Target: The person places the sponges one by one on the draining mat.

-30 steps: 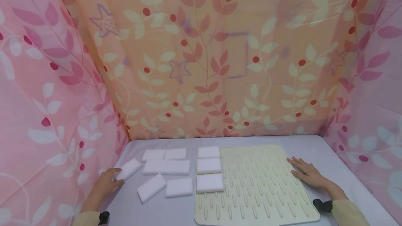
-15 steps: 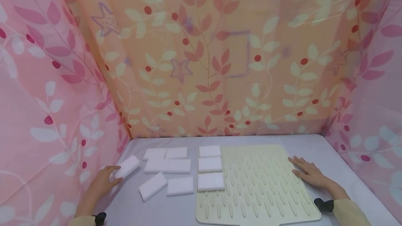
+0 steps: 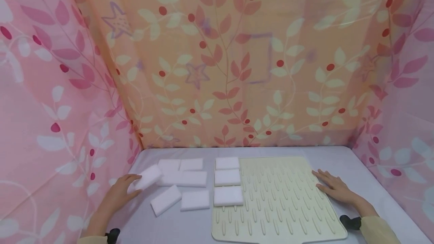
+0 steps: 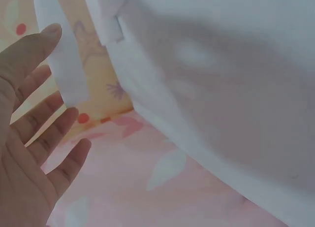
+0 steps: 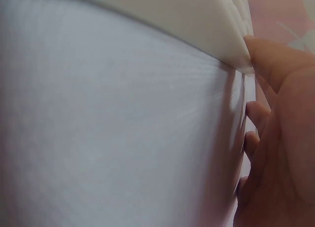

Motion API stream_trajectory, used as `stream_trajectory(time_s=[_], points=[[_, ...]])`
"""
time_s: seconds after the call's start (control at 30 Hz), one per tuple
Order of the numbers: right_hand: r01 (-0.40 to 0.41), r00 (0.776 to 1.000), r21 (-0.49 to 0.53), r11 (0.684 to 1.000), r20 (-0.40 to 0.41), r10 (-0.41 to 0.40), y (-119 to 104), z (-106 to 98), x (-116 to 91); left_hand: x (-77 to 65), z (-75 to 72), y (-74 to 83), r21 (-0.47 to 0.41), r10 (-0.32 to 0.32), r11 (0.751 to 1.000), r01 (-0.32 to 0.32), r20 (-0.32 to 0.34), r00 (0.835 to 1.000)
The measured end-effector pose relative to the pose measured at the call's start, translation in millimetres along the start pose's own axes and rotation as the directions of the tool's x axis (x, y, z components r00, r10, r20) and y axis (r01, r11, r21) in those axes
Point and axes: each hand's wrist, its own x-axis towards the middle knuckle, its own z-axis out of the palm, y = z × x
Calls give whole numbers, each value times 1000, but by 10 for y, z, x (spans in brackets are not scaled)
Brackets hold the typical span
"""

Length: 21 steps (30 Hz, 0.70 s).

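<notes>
Sponge (image 3: 150, 176) was pinched in the left hand (image 3: 119, 194); the right hand (image 3: 334, 188), outstretched, touched the mat (image 3: 281, 202) at its edge.

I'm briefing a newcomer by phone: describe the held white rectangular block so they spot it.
On the white table, find the cream, ridged, rectangular mat. Left of it, past loose white blocks, is the person's left hand. Your white rectangular block is the only one pinched there.

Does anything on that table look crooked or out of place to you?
Yes, mildly: one white block at the near left of the table lies slanted, while the others lying there sit roughly square. The held block is tilted too, but it is in the person's left hand. I see no spill or damage.
</notes>
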Motion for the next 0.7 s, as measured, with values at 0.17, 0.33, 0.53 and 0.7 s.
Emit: stream_trajectory(time_s=[0.17,0.33,0.53,0.7], points=[[3,1000,5,1000,0,-3,-10,-4,-8,18,-23,156,-20,32,999,-31,20,999],[-2,1000,8,1000,4,2,-27,-15,-11,21,-10,296,1,127,992,-127,-21,992],[-8,1000,6,1000,10,8,-9,-10,-8,17,24,466,-17,208,978,-209,-40,977],[-17,1000,11,1000,19,17,5,0,-6,13,79,609,-46,256,965,-258,-47,966]])
